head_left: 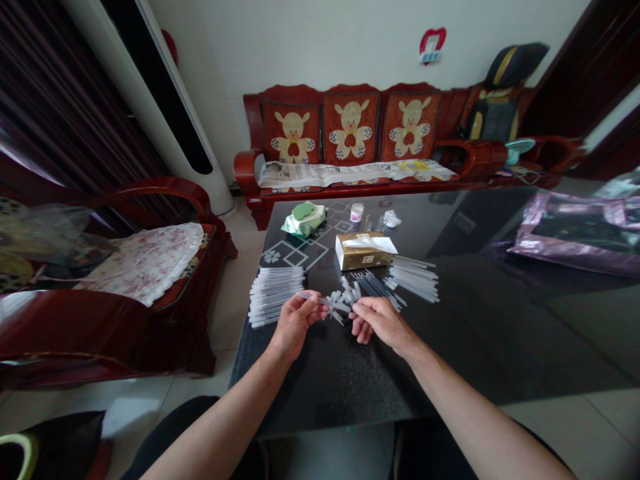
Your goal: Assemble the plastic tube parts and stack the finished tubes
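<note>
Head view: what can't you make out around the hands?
Head view only:
- Right hand: whether it holds anything; its back hides the fingers.
- Thin tube in the left hand: one end hidden in the fingers.
- Small parts between the hands: too small to count.
- Box label: too small to read.
- Pink bag: blurred, cut by the right edge.

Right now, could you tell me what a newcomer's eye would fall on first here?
First, the left hand pinching a pale tube at the near middle of the dark table, the right hand close beside it. Around them lie a neat stack of white tubes on the left and thin dark rods ahead. Behind, three bear cushions on the red sofa stand out.
</note>
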`<act>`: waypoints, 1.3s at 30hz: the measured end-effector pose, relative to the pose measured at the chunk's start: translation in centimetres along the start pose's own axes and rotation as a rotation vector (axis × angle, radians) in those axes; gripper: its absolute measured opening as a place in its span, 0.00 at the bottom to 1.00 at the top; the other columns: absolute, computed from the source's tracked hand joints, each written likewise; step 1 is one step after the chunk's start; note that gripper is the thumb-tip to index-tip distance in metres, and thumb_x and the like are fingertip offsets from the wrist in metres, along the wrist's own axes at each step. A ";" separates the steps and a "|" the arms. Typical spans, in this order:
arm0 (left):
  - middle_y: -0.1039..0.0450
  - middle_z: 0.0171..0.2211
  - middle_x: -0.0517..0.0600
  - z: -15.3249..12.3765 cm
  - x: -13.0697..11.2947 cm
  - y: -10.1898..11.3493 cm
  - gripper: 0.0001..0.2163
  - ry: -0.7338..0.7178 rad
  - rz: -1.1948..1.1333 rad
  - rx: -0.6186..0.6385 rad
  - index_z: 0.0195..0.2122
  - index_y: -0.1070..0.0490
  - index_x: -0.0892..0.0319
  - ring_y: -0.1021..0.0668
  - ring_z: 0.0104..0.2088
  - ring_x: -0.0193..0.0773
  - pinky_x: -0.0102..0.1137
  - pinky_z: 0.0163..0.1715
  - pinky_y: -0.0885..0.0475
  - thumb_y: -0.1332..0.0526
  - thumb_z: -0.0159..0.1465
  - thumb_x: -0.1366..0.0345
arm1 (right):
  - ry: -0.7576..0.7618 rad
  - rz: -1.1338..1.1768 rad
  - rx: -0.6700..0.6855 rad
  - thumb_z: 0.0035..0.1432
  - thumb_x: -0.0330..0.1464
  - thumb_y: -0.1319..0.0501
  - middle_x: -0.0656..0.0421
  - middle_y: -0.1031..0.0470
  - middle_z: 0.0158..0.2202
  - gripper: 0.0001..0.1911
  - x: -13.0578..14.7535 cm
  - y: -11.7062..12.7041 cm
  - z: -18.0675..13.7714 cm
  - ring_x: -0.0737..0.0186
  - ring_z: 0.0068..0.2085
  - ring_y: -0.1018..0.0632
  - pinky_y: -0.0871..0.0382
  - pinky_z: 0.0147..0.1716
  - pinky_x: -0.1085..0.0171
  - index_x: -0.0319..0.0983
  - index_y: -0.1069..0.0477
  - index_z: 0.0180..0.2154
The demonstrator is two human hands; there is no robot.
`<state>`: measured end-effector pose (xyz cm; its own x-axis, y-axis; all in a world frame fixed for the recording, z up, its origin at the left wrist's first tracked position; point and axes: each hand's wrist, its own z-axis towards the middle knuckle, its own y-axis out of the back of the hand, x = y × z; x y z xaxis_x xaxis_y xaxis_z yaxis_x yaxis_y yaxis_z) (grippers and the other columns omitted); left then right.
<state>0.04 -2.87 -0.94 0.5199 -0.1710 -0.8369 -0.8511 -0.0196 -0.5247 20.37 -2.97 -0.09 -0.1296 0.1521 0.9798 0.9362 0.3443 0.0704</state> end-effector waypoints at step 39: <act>0.24 0.29 0.51 0.0 -0.1 0.0 0.15 -0.004 -0.007 -0.010 0.35 0.28 0.64 0.21 0.29 0.35 0.28 0.32 0.25 0.30 0.51 0.61 | 0.011 -0.006 -0.014 0.56 0.47 0.43 0.58 0.25 0.21 0.21 0.2 0.0 0.0 0.67 0.18 0.25 0.33 0.15 0.71 0.34 0.30 0.33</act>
<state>0.02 -2.84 -0.90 0.5260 -0.1665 -0.8340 -0.8482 -0.0308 -0.5288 20.34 -2.93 0.07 -0.1318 0.1401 0.9813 0.9400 0.3320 0.0789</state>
